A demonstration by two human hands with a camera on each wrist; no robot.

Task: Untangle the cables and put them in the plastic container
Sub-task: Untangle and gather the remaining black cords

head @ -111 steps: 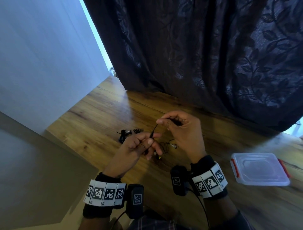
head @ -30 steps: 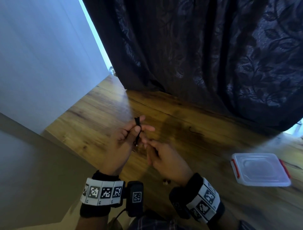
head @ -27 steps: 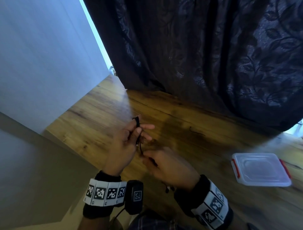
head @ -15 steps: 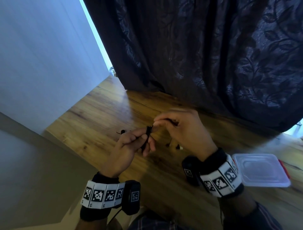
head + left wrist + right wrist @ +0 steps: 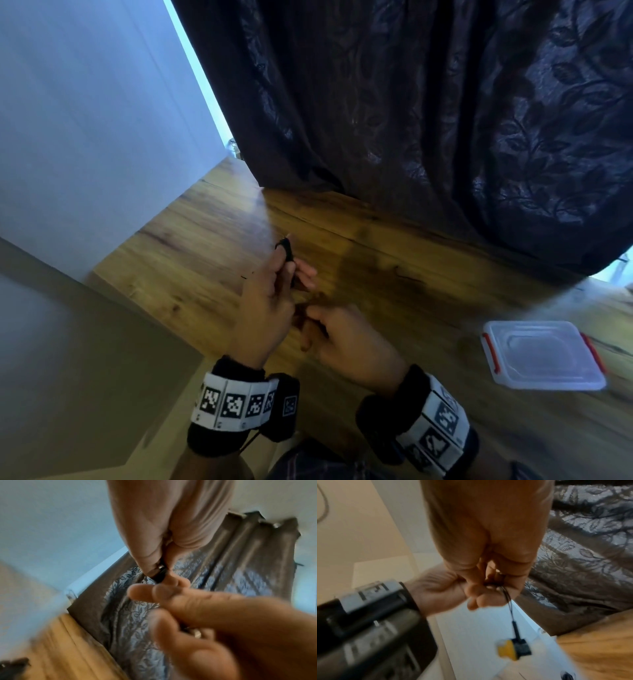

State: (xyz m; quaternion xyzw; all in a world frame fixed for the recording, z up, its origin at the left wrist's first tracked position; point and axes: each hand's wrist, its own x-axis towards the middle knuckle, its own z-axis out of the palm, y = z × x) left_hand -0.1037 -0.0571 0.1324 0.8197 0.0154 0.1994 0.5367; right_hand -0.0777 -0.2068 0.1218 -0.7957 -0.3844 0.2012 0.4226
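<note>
Winding goes on: right hand (image 5: 346,339), raised by the left half a second ago, has dropped to lower centre pinching the black cable (image 5: 510,605), left hand (image 5: 270,294) gripping its coil, plastic container (image 5: 544,356) waiting lidded at right

Your left hand (image 5: 265,308) & right hand (image 5: 352,342) are bare. Each wrist has a black cuff w/ white tag blocks, black camera pod at its 3 o'clock on the left; plaid sleeve at 6 o'clock.
</note>
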